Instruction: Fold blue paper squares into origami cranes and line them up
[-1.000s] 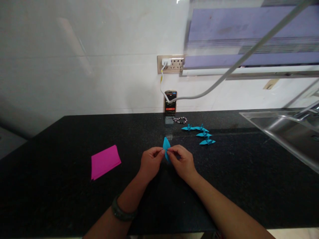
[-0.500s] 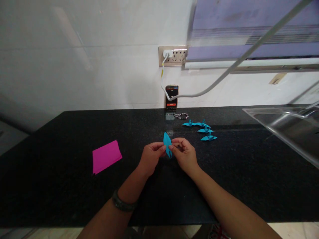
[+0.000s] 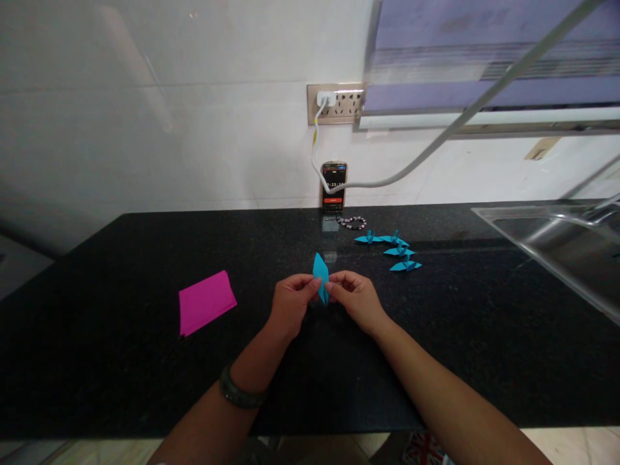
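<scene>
A folded piece of blue paper (image 3: 320, 271), narrow and pointed at its top, is held upright between both hands above the dark counter. My left hand (image 3: 292, 300) pinches its left edge, thumb in front and fingers behind. From the other side, my right hand (image 3: 357, 297) grips the right edge the same way, its thumb on the front of the paper. The fingertips behind the paper are partly hidden. Several folded blue paper cranes (image 3: 400, 252) lie on the counter beyond my right hand. Left of my left hand rests a stack of pink paper sheets (image 3: 206, 302).
Against the wall leans a phone (image 3: 334, 175) showing a timer, with a beaded strap (image 3: 352, 223) before it. A white cable (image 3: 416, 169) crosses in front, near a wall socket (image 3: 346, 105). A metal sink (image 3: 557, 245) is set into the black counter (image 3: 121, 374) at right.
Both hands and the blue paper have shifted slightly left, and the paper leans a little differently. The cranes and the pink stack stay in place on the counter.
</scene>
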Available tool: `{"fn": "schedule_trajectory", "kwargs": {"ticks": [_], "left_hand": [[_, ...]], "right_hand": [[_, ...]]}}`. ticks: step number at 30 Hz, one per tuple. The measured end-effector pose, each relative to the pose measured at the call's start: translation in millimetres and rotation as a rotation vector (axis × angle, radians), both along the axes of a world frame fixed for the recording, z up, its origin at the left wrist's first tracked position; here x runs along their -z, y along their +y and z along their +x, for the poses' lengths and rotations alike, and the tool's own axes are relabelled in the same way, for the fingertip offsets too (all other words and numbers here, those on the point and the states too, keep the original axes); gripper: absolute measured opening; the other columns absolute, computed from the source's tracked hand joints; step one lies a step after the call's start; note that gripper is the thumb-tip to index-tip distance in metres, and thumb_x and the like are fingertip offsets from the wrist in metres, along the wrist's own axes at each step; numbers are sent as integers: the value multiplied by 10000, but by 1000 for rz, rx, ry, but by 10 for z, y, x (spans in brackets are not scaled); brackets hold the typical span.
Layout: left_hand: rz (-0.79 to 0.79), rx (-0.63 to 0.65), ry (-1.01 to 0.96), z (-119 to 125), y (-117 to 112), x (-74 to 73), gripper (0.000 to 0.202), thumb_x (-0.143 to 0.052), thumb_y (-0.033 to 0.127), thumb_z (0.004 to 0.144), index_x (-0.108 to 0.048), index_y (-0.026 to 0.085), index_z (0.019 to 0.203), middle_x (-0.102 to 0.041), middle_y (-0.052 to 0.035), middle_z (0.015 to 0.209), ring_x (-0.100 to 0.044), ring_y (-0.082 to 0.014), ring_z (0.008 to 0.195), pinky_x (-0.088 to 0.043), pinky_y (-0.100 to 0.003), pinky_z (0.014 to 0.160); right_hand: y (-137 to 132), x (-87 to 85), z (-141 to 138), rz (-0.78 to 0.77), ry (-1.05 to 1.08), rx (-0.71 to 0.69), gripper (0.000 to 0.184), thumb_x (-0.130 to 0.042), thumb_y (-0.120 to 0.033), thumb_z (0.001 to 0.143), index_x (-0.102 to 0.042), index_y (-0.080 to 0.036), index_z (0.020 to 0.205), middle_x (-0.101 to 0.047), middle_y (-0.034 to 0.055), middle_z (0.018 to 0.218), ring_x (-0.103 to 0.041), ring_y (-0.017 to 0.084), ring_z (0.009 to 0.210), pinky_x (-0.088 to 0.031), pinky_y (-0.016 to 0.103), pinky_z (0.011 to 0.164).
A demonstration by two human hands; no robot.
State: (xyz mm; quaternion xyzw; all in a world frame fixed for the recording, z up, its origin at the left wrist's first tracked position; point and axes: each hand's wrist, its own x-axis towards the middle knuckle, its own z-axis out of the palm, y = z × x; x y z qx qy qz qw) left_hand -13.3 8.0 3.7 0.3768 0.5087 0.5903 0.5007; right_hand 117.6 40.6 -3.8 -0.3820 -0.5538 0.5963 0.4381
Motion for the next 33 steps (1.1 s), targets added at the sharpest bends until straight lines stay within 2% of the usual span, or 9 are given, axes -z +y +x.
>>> {"fn": "schedule_trajectory", "kwargs": {"ticks": [3, 10, 14, 18, 21, 25, 29, 33], "left_hand": [[-23, -15, -15, -1, 4, 6, 194, -686, 298, 614, -658, 130, 707, -622, -8, 634, -544, -93, 559, -448, -232, 576], [-106, 91, -16, 9, 4, -10, 227, -658, 341, 635, -637, 124, 699, -605, -15, 619, -525, -90, 529, -436, -225, 542], [-112, 89, 16, 3, 4, 7, 253, -632, 379, 661, -625, 127, 643, -568, 2, 567, -497, -83, 508, -413, -218, 521], [-86, 99, 25, -10, 6, 36, 240, -659, 358, 649, -634, 122, 682, -584, -6, 596, -497, -82, 522, -402, -219, 531], [-75, 97, -45, -20, 18, 44, 227, -684, 330, 632, -633, 113, 677, -596, -13, 606, -506, -84, 532, -402, -223, 543], [-95, 113, -249, -39, 38, 30, 224, -696, 319, 625, -607, 113, 639, -587, -1, 595, -491, -65, 513, -390, -204, 526], [-133, 170, -359, -68, 41, 32, 232, -698, 317, 628, -582, 115, 630, -544, 21, 550, -467, -49, 487, -384, -183, 499], [-130, 200, -356, -82, 40, 54, 212, -674, 305, 662, -572, 120, 642, -525, 30, 534, -455, -38, 468, -371, -157, 461]], "right_hand": [[-6, -19, 3, 9, -24, 0, 143, -638, -260, 645, -593, -155, 730, -543, -33, 574, -488, 86, 508, -394, 222, 498], [26, 1, 27, 9, -37, -18, 122, -611, -262, 658, -602, -150, 707, -537, -37, 541, -462, 75, 480, -358, 211, 477], [43, 39, 43, 30, -77, -27, 141, -614, -270, 661, -623, -144, 725, -553, -28, 566, -458, 74, 486, -355, 213, 482], [33, 51, 39, 63, -95, -43, 140, -624, -272, 660, -640, -149, 725, -567, -20, 584, -470, 82, 509, -358, 215, 493], [21, 31, 30, 10, -39, -63, 164, -624, -308, 672, -635, -151, 716, -572, -14, 582, -480, 88, 516, -377, 220, 506], [12, 3, 33, -95, 74, -85, 248, -570, -393, 724, -619, -151, 705, -589, 9, 621, -509, 103, 542, -419, 232, 527], [11, -4, 57, -60, 42, -168, 230, -589, -378, 716, -623, -151, 704, -583, 1, 613, -499, 93, 528, -414, 226, 520], [17, -4, 75, -30, -26, -202, 211, -568, -356, 729, -613, -151, 703, -581, -7, 618, -488, 82, 509, -402, 220, 510]]}}
